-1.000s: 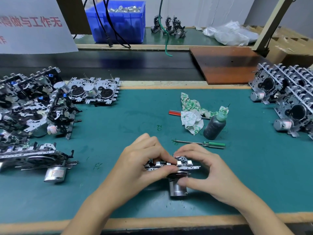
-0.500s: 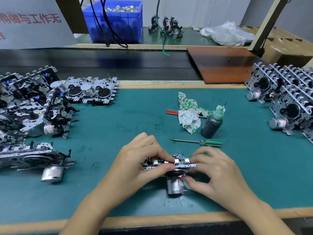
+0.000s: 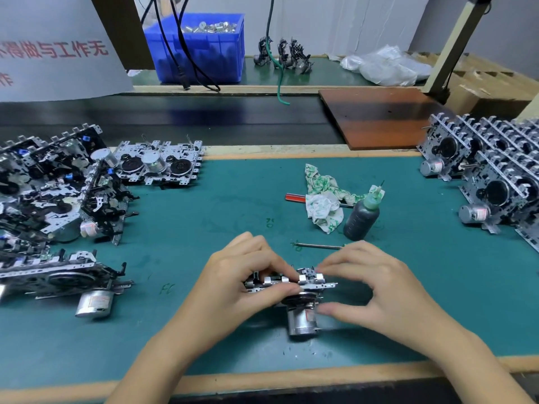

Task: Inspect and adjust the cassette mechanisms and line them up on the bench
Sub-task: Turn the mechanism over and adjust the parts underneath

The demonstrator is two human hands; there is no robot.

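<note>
A cassette mechanism (image 3: 303, 290) stands on edge on the green bench mat (image 3: 204, 228) near the front, its silver motor (image 3: 302, 320) pointing toward me. My left hand (image 3: 242, 284) grips its left end, thumb and fingers curled over the metal frame. My right hand (image 3: 376, 290) pinches the right end, fingers on the top edge and thumb against the motor. A loose pile of mechanisms (image 3: 52, 193) lies at the left. Upright mechanisms (image 3: 495, 176) stand in rows at the right.
A dark oil bottle (image 3: 361, 217), a crumpled rag (image 3: 323, 202), a red-handled tool (image 3: 294, 197) and a screwdriver (image 3: 318, 245) lie behind my hands. A blue bin (image 3: 201, 51), a brown board (image 3: 388, 118) and a conveyor belt (image 3: 189, 118) sit beyond the mat.
My right hand has shifted slightly on the mechanism, fingers sliding along its top edge. The left hand keeps its grip. The mechanism stays in place.
</note>
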